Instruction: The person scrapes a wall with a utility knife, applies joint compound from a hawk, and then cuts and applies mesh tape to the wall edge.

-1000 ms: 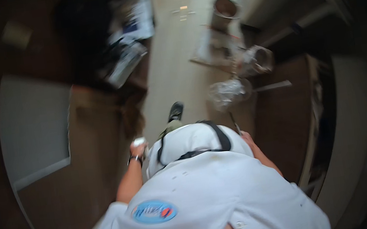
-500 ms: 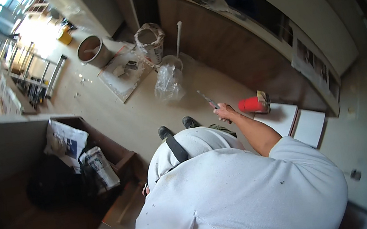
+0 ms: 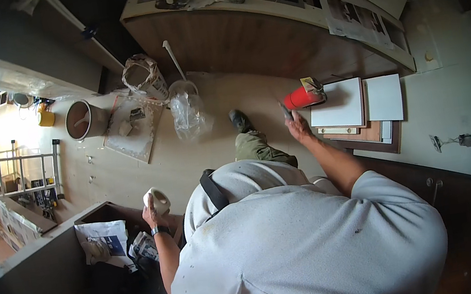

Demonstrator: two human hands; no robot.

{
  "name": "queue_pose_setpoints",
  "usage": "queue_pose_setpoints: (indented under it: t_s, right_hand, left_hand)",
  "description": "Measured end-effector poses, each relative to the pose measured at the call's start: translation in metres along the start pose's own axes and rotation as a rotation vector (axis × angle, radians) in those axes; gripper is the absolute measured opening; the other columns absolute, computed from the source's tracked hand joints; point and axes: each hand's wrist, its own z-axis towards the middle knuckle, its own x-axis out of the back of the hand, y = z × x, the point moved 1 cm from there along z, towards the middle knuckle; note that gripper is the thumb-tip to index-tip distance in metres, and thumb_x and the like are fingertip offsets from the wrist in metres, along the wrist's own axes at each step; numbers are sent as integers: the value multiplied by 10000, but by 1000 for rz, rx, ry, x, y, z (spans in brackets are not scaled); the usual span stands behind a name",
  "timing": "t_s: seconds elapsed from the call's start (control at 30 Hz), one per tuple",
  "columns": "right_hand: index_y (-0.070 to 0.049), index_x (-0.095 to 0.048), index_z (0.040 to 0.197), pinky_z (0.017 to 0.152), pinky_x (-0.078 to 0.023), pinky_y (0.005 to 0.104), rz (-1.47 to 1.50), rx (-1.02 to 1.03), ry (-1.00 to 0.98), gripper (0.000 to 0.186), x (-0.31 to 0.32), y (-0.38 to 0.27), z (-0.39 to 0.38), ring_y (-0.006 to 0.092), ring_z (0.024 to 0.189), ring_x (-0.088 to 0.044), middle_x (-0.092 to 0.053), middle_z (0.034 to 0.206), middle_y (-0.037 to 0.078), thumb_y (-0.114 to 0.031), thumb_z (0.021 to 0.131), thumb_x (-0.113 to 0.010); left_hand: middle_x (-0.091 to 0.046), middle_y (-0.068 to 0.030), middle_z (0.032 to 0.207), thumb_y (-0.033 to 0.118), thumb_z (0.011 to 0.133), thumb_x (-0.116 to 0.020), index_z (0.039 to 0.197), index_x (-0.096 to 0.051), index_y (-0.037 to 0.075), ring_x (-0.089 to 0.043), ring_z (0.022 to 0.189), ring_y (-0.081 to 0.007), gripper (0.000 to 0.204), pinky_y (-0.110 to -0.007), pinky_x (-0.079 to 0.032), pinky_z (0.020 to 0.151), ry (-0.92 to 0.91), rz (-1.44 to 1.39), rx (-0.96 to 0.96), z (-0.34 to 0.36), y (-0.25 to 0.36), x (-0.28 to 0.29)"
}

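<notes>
My left hand (image 3: 151, 215), with a dark band at the wrist, grips a white roll of tape (image 3: 159, 201) with a hollow core. It is raised above the dark box-like cabinet on the left. My right hand (image 3: 299, 126) is closed round a slim grey hand tool (image 3: 287, 111) whose narrow end points away from me; its exact kind is unclear. Just beyond that hand lies a red cylinder (image 3: 303, 97) with a yellowish tag, resembling a fire extinguisher. White boards (image 3: 337, 105) are stacked beside it on the right.
Ahead stand a bucket (image 3: 83, 120), an open paper sack (image 3: 142, 76) and a clear plastic bag (image 3: 189, 116), near a smeared board (image 3: 132, 132). A long wooden counter (image 3: 220, 46) bounds the far side. At left are a metal ladder (image 3: 5, 175) and newspapers (image 3: 103, 241).
My body and view have turned to the right. My left hand has come into sight with the tape roll. The right hand, still holding the tool, is now closer to the red cylinder.
</notes>
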Motion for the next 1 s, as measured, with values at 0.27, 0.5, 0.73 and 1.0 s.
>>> queue_pose_setpoints:
  t_s: [0.27, 0.5, 0.73, 1.0]
  right_hand:
    - [3, -567, 1189, 835, -497, 489, 137, 305, 467, 424, 112, -51, 197, 456, 964, -599, -614, 1034, 257, -302, 906, -652]
    - [-86, -614, 1271, 857, -506, 494, -92, 215, 407, 462, 229, -61, 323, 420, 1015, -622, -614, 1103, 235, -259, 854, -713]
    - [-103, -673, 1217, 885, -494, 494, -292, 180, 416, 434, 236, -28, 367, 401, 1031, -619, -667, 1041, 226, -278, 830, -763]
    - [-37, -645, 1223, 921, -468, 519, -415, 265, 492, 437, 220, -8, 365, 418, 1058, -605, -665, 1161, 205, -303, 879, -679]
  left_hand:
    - [-642, -107, 1107, 402, 836, -780, 1130, -666, 29, -651, 991, -252, 488, -448, -605, 733, -239, 71, -252, -10, 76, -172]
    - [-603, -27, 843, 292, 910, -744, 1076, -686, -3, -586, 807, -131, 344, -315, -515, 718, -338, 307, -650, -41, 167, -332]
    - [-608, 47, 814, 291, 881, -791, 902, -658, 61, -514, 750, -54, 266, -259, -408, 659, -460, 38, -341, -39, 236, -411]
    - [-715, -70, 863, 410, 837, -798, 1014, -723, 16, -644, 795, -130, 438, -323, -502, 710, -242, 494, -285, -8, 213, -382]
